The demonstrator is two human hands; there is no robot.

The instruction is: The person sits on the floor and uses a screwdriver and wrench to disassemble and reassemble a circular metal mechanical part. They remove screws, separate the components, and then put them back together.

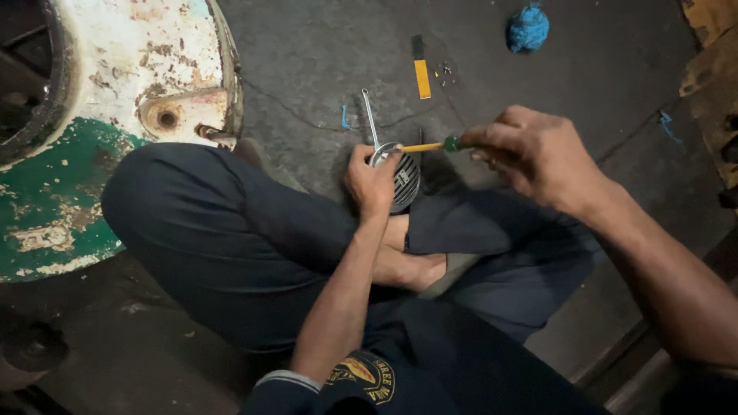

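Note:
My left hand point(370, 180) grips a round grey metal part with a ribbed grille face point(405, 180), holding it upright on its edge over my crossed legs. My right hand point(532, 154) is closed on a screwdriver with a green collar and a yellowish shaft point(430, 146). The shaft points left and its tip meets the top rim of the round part, beside my left thumb. A thin metal rod point(370, 117) lies on the floor just behind the part.
A large rusted white and green metal casing point(115, 92) stands at the left. On the dark concrete floor lie a yellow and black tool point(420, 69), a few small screws point(446, 73) and a blue rag point(527, 29). Brown cardboard point(711, 61) is at the right edge.

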